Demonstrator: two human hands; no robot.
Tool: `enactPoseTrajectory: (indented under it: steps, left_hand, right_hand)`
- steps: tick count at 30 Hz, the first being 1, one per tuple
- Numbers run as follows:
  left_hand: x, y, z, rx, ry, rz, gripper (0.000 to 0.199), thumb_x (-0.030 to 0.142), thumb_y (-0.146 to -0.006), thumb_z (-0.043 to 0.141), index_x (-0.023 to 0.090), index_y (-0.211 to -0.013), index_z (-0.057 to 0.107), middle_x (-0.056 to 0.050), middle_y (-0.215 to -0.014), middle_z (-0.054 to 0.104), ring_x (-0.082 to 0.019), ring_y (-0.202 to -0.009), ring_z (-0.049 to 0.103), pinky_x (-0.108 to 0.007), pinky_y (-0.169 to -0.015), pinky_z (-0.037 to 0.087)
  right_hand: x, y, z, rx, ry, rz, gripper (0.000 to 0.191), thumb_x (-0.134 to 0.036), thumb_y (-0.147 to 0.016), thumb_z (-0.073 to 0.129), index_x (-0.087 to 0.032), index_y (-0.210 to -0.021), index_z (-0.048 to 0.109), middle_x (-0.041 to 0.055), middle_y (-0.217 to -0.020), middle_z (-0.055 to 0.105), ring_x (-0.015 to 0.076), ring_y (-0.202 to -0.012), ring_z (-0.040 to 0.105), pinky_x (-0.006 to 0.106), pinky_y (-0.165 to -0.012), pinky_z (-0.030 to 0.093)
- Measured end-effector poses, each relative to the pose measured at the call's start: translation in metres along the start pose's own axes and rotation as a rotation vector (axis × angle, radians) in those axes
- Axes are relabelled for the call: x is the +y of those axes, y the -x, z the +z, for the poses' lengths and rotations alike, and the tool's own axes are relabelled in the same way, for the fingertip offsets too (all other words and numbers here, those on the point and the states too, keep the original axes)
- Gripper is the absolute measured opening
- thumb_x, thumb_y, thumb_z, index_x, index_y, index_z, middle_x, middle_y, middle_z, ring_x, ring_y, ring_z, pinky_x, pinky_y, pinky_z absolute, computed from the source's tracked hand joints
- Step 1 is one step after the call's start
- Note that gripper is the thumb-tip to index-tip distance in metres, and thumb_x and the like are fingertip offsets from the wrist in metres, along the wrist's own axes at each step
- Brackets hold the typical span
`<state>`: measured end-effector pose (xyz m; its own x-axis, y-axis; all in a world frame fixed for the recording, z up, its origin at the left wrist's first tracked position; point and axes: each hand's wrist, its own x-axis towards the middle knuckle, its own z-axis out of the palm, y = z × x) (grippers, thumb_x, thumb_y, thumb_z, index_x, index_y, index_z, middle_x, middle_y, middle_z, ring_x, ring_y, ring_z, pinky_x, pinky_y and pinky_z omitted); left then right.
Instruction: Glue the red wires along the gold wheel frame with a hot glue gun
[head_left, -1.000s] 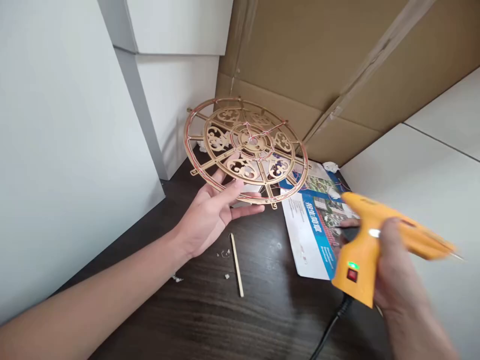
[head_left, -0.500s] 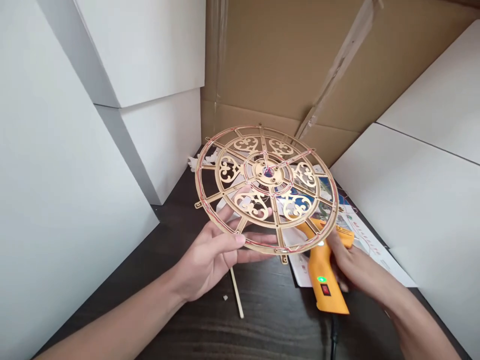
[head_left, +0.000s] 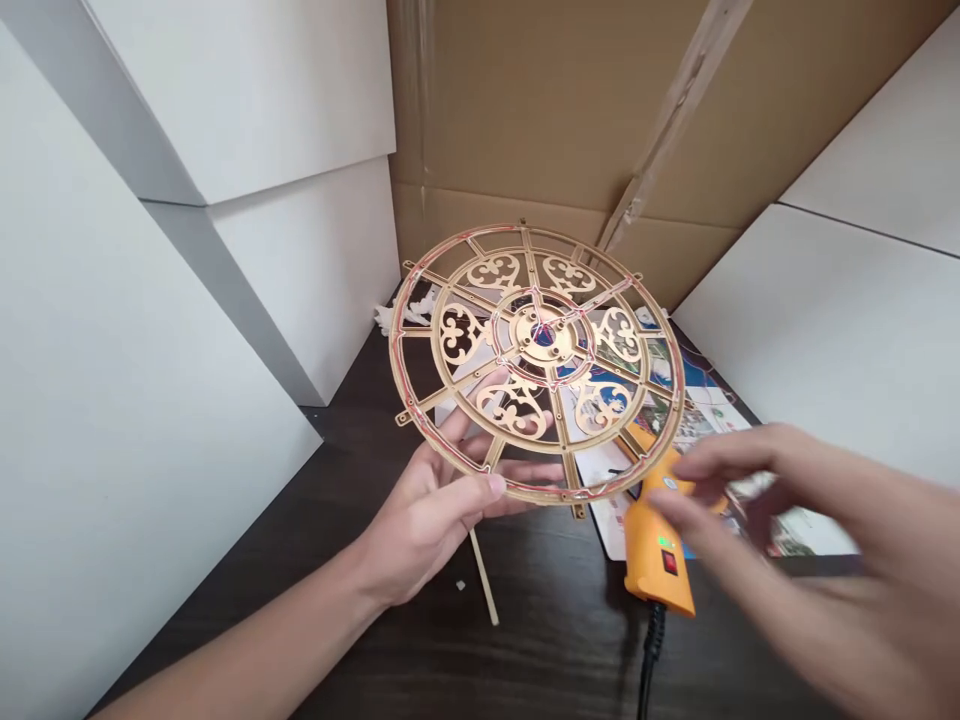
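Observation:
My left hand (head_left: 442, 510) grips the near left rim of a round gold openwork frame (head_left: 570, 440), thumb on top and fingers underneath. The frame is tilted, with red and pale wires along its outer ring, inner ring and some spokes. Below its right side is an orange glue gun (head_left: 652, 560) with a red switch, a green light and a black cord; its front part is partly hidden by the frame. My right hand (head_left: 817, 540) hovers at the glue gun's right, blurred, its thumb and fingers apart and nothing seen between them.
Printed sheets (head_left: 720, 410) lie on the dark table (head_left: 405, 650) beneath the frame and glue gun. A thin pale stick (head_left: 484, 585) and a small scrap (head_left: 460, 585) lie nearby. Crumpled white tissue (head_left: 386, 318) sits at the back left. White boxes (head_left: 300, 90) and cardboard (head_left: 555, 110) enclose the space.
My right hand has let go of the glue gun and moved right and nearer to me, its fingers opening. My left hand still holds the frame, which appears slightly higher and less foreshortened.

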<state>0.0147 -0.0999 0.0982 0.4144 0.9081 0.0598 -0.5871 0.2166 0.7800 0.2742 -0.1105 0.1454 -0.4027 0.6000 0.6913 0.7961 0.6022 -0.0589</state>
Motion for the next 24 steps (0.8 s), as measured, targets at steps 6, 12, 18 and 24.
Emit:
enactPoseTrajectory:
  steps: [6,12,18,24]
  left_hand:
    - [0.0,0.0,0.005,0.021,0.029,0.047,0.086,0.012,-0.093,0.061,0.05,-0.157,0.019,-0.003,-0.153,0.047,-0.021,-0.127,0.06,-0.032,-0.098,0.058]
    - [0.0,0.002,0.007,0.086,0.161,-0.002,0.085,0.006,-0.087,0.056,0.043,-0.158,0.026,-0.004,-0.146,0.054,-0.018,-0.115,0.066,-0.031,-0.095,0.058]
    - [-0.003,0.001,0.004,0.001,0.196,-0.028,0.085,0.008,-0.085,0.057,0.038,-0.159,0.027,-0.007,-0.139,0.059,-0.017,-0.102,0.07,-0.03,-0.09,0.059]
    - [-0.004,0.001,0.0,-0.029,0.135,-0.017,0.087,0.005,-0.087,0.056,0.041,-0.159,0.024,-0.006,-0.14,0.059,-0.018,-0.111,0.069,-0.03,-0.095,0.058]
  right_hand:
    - [-0.054,-0.03,0.043,-0.037,-0.054,-0.348,0.025,-0.024,-0.09,0.073,-0.011,-0.11,0.067,0.0066,-0.109,0.069,0.0236,-0.104,0.063,0.041,-0.093,0.052]
    - [-0.04,-0.008,0.063,0.023,-0.132,-0.333,0.031,-0.012,-0.084,0.076,-0.011,-0.115,0.069,0.0031,-0.113,0.071,0.0237,-0.109,0.062,0.039,-0.093,0.054]
    - [-0.045,0.0,0.058,0.088,-0.104,-0.4,0.022,-0.005,-0.089,0.065,-0.01,-0.109,0.072,0.0044,-0.111,0.072,0.0262,-0.108,0.065,0.04,-0.089,0.054]
    - [-0.045,-0.001,0.055,0.087,-0.079,-0.435,0.021,-0.006,-0.091,0.058,-0.01,-0.105,0.073,0.0063,-0.107,0.073,0.0263,-0.106,0.067,0.039,-0.087,0.054]
